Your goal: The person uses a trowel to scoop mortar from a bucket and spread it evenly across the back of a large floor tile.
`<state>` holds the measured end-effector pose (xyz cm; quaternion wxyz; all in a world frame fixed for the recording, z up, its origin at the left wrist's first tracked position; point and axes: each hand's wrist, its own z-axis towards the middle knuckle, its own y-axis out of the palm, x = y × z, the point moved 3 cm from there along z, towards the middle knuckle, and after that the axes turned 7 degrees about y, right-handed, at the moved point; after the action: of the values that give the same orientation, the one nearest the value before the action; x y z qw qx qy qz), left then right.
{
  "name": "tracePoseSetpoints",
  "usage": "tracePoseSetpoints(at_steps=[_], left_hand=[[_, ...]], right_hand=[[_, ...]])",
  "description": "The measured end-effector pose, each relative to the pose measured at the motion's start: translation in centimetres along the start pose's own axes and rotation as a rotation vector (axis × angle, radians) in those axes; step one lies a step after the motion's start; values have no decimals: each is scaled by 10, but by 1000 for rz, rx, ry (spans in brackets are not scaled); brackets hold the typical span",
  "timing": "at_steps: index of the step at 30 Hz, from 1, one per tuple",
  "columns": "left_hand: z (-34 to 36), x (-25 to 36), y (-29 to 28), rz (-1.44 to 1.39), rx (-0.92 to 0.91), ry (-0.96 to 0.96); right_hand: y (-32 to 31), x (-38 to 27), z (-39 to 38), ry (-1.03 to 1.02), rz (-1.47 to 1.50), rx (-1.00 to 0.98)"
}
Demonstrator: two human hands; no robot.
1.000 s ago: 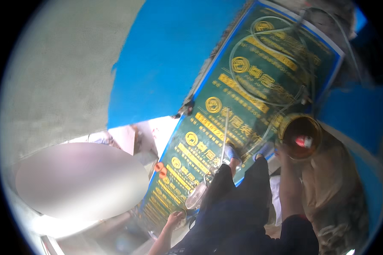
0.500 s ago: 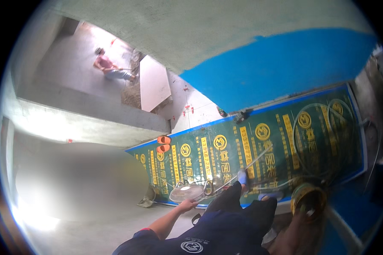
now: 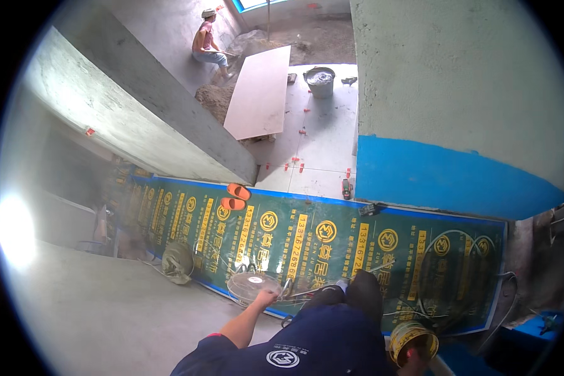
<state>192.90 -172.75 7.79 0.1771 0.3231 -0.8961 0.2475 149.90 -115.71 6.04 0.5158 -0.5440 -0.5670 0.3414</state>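
In my left hand [image 3: 269, 297] is the rim of a round fan [image 3: 247, 285] with a see-through guard and a pale hub. My fingers are closed on its right side, and it hangs over the green floor sheet [image 3: 282, 207]. A yellow bucket [image 3: 396, 344] is low on the right, beside my leg. My right hand [image 3: 415, 356] is over its opening, closed at the bucket, though the fingers show only dimly. What lies inside the bucket is too dark to make out.
Orange slippers [image 3: 235, 197] lie on the sheet, with a looped pale hose [image 3: 429, 250] to the right. A bundled sack [image 3: 177, 260] sits left. Beyond the wall end [image 3: 241, 169] are a leaning board [image 3: 257, 94], a grey bucket [image 3: 321, 84], tile clips and a person [image 3: 208, 44] with a hat.
My view has swung, bringing the far room with its grey bucket into sight. Both hands keep the fan and the yellow bucket. My legs have shifted in a step.
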Motion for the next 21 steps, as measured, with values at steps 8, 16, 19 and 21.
tracePoseSetpoints(at_steps=[8,16,19,21], left_hand=[[45,54,-6,16,-56,80],[130,157,-62,-228,44,126],[134,211,-107,-129,82,210],[147,231,-135,-147,115,222]], right_hand=[[-25,-112,26,-89,-43,-7],[-58,-243,62,-215,-116,42],[-81,-290,65,-201,-72,-92],[-102,-312,68,-216,106,-70]])
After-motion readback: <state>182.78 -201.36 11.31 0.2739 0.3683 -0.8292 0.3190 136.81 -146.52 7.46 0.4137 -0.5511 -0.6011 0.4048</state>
